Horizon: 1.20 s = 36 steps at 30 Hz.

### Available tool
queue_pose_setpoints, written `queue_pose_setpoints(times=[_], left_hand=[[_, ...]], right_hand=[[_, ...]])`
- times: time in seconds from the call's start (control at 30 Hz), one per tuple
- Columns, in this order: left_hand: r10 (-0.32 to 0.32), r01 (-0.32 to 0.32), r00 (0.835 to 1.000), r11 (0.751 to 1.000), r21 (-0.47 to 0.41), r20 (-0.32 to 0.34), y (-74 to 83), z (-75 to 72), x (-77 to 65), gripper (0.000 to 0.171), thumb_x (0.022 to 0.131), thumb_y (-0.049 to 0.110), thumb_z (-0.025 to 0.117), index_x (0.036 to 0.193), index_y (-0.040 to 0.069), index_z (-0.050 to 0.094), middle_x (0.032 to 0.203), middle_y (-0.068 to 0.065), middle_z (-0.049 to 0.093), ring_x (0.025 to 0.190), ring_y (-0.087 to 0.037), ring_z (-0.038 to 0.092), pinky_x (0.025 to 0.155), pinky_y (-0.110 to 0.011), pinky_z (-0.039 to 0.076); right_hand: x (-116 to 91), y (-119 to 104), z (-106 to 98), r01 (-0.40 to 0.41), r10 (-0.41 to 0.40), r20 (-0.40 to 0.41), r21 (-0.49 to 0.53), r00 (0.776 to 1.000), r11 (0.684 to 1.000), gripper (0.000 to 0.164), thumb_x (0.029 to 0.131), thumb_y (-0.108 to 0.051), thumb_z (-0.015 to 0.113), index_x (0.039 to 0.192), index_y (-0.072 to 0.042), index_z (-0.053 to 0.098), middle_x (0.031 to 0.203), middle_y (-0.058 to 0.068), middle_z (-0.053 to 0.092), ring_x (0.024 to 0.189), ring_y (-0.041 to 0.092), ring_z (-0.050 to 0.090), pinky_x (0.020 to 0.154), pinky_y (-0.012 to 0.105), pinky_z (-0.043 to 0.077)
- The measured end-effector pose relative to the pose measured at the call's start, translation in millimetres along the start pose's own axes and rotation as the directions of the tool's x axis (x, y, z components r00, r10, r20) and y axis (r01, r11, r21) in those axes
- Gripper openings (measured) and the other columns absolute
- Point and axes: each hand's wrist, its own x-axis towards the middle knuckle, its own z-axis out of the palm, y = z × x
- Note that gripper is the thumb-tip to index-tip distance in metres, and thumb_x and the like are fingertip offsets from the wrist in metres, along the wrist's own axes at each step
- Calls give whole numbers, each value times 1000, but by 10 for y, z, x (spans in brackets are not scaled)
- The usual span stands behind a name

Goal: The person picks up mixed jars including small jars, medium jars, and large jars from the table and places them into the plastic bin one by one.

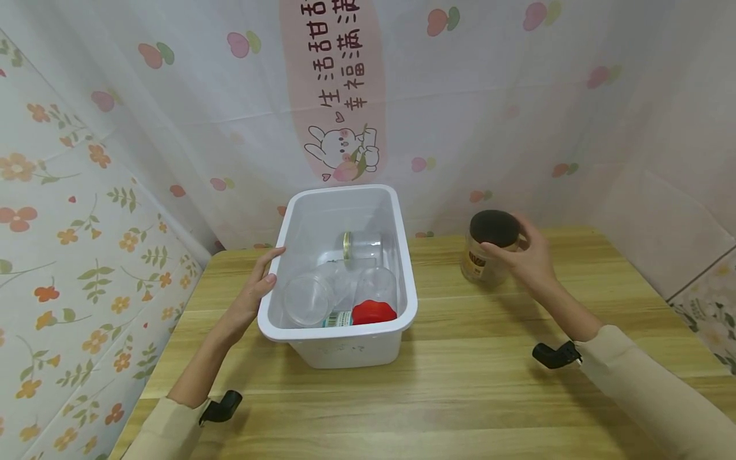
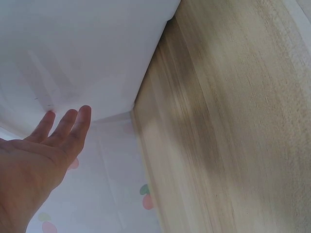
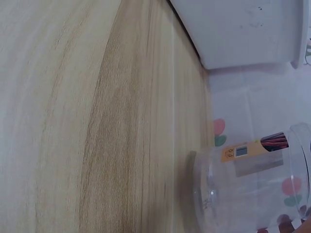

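My right hand (image 1: 531, 259) grips a clear jar (image 1: 475, 262) by its black lid (image 1: 494, 228), thumb in front and fingers round the far side. The jar stands upright at the right, its base close to the tabletop in the right wrist view, where an orange label (image 3: 255, 148) shows. At the left, my left hand (image 1: 253, 291) touches the rim of a white plastic bin (image 1: 408, 300) with thumb and forefinger. Its other fingers (image 2: 77, 126) reach out loosely beside the bin's outer wall in the left wrist view.
Inside the bin lie several clear jars, among them one with a gold lid (image 1: 347, 245) and one with a red lid (image 1: 374, 312). The wooden table (image 1: 460, 396) meets a printed curtain (image 1: 460, 128) at the back. Another flowered cloth (image 1: 86, 255) hangs at the left.
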Motion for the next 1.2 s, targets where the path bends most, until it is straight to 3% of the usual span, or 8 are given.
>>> queue_pose_setpoints(times=[0.43, 0.67, 0.87, 1.2], left_hand=[[1, -1, 1000, 1000, 0, 12, 3, -22, -4, 51, 110, 29, 33, 159, 23, 22, 153, -16, 21, 117, -34, 46, 84, -35, 52], [2, -2, 1000, 1000, -10, 17, 13, -33, 3, 50, 111, 26, 35, 159, 21, 22, 147, -31, 33, 110, -30, 56, 81, -37, 54], [2, -2, 1000, 1000, -8, 16, 9, -44, -2, 50, 111, 24, 35, 159, 21, 23, 148, -30, 34, 110, -30, 58, 82, -38, 55], [9, -8, 1000, 999, -35, 13, -7, -28, 5, 48, 111, 25, 33, 158, 23, 24, 142, -31, 35, 108, -26, 57, 80, -36, 55]], right_hand=[[-48, -89, 19, 2, -3, 21, 11, 1000, 1000, 76, 85, -19, 86, 151, -22, 50, 146, 7, 49, 125, 37, 50, 79, 16, 48], [-68, -123, 39, 0, 0, 33, 19, 999, 1000, 77, 84, -19, 87, 152, -22, 49, 149, 8, 47, 125, 39, 51, 79, 18, 49], [-75, -131, 52, -17, 17, 37, 4, 999, 1000, 80, 84, -21, 87, 153, -23, 48, 152, 7, 46, 127, 39, 51, 80, 18, 48], [-73, -179, 72, 7, -8, 48, 18, 999, 1000, 74, 84, -17, 87, 150, -23, 52, 148, 1, 50, 126, 34, 52, 89, 30, 46]])
